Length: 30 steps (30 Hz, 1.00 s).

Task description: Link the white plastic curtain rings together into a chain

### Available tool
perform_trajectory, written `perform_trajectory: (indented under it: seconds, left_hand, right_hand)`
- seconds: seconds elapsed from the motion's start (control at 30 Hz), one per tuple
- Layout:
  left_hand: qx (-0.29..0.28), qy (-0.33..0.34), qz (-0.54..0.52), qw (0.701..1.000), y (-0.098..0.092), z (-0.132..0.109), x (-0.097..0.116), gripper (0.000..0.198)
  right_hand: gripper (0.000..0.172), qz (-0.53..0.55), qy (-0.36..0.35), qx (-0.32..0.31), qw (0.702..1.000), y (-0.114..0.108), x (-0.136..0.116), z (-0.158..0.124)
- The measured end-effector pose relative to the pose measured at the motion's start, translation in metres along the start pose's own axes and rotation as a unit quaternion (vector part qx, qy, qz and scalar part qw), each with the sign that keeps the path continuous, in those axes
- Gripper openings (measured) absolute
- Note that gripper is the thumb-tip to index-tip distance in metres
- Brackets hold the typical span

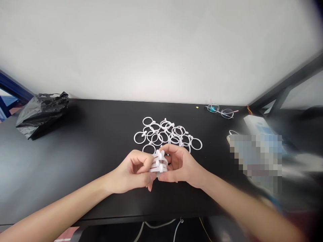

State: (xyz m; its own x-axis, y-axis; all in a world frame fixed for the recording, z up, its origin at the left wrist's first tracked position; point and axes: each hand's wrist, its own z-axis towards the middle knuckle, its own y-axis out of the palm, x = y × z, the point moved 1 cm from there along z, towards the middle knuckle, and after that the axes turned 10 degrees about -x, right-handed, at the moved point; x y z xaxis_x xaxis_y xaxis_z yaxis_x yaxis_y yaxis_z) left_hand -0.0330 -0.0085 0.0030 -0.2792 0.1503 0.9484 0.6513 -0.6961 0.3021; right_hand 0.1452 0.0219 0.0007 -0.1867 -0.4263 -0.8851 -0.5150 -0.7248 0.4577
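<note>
Between my two hands is a small stack of white plastic rings (158, 163), each with a rounded knob on its edge; the knobs face me. My left hand (140, 169) pinches the stack from the left, fingers curled and thumb low on its side. From the right, my right hand (178, 164) grips it with the thumb at the front and the fingers bent behind, partly hidden. Just beyond both hands, a loose pile of similar white rings (164, 136) lies on the black table (101, 141), many of them overlapping.
A crumpled black plastic bag (42, 112) sits at the far left. Wire-framed glasses (227, 113) lie at the back right. A white box (257, 126) and a blurred-out item (259, 161) are on the right. Cables (161, 224) hang below the table's front edge.
</note>
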Motion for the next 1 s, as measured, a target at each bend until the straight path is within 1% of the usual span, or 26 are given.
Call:
perform_trajectory:
  seconds: [0.1, 0.17, 0.23, 0.3, 0.4, 0.5, 0.6, 0.7, 0.77, 0.83, 0.93, 0.97, 1.0]
  left_hand:
    - [0.044, 0.008, 0.009, 0.999, -0.002, 0.003, 0.001, 0.040]
    - [0.077, 0.020, 0.029, 0.996, -0.004, 0.005, 0.003, 0.040]
    - [0.100, 0.031, 0.064, 0.992, -0.005, 0.006, 0.005, 0.039]
    - [0.116, 0.039, 0.126, 0.984, -0.006, 0.006, 0.007, 0.039]
    - [0.137, 0.058, 0.234, 0.961, -0.005, 0.006, 0.007, 0.041]
    - [0.158, 0.088, 0.310, 0.933, -0.005, 0.007, 0.005, 0.042]
    - [0.160, 0.098, 0.358, 0.915, -0.005, 0.007, 0.001, 0.039]
    - [0.154, 0.093, 0.388, 0.904, -0.005, 0.007, 0.000, 0.036]
    - [0.158, 0.087, 0.398, 0.899, -0.004, 0.006, 0.000, 0.033]
    - [0.165, 0.082, 0.391, 0.902, -0.005, 0.006, 0.000, 0.030]
    - [0.174, 0.069, 0.379, 0.906, -0.008, 0.006, -0.002, 0.021]
    - [0.172, 0.060, 0.386, 0.904, -0.009, 0.006, -0.002, 0.021]
    - [0.164, 0.049, 0.400, 0.901, -0.010, 0.006, -0.002, 0.026]
  right_hand:
    - [0.042, 0.020, -0.018, 0.005, 1.000, 0.001, 0.000, 0.001]
    - [0.039, 0.019, -0.024, 0.005, 1.000, 0.001, 0.000, 0.001]
    - [0.033, 0.003, -0.026, 0.012, 1.000, 0.002, 0.000, 0.001]
    - [0.030, -0.010, -0.029, 0.023, 0.999, 0.002, 0.000, 0.000]
    - [0.039, -0.004, -0.017, 0.025, 1.000, 0.004, 0.001, 0.000]
    - [0.050, 0.003, 0.012, 0.021, 1.000, 0.008, 0.004, 0.001]
    - [0.054, -0.013, 0.012, 0.053, 0.998, 0.012, 0.007, 0.001]
    - [0.049, -0.025, -0.004, 0.090, 0.996, 0.013, 0.009, 0.001]
    - [0.041, -0.029, -0.004, 0.081, 0.996, 0.012, 0.009, 0.001]
    - [0.034, -0.035, 0.005, 0.060, 0.998, 0.011, 0.009, 0.001]
    - [0.027, -0.043, 0.019, 0.035, 0.998, 0.010, 0.007, 0.000]
    - [0.026, -0.044, 0.019, 0.025, 0.999, 0.010, 0.007, 0.000]
    - [0.024, -0.045, 0.017, 0.013, 0.999, 0.010, 0.006, 0.000]
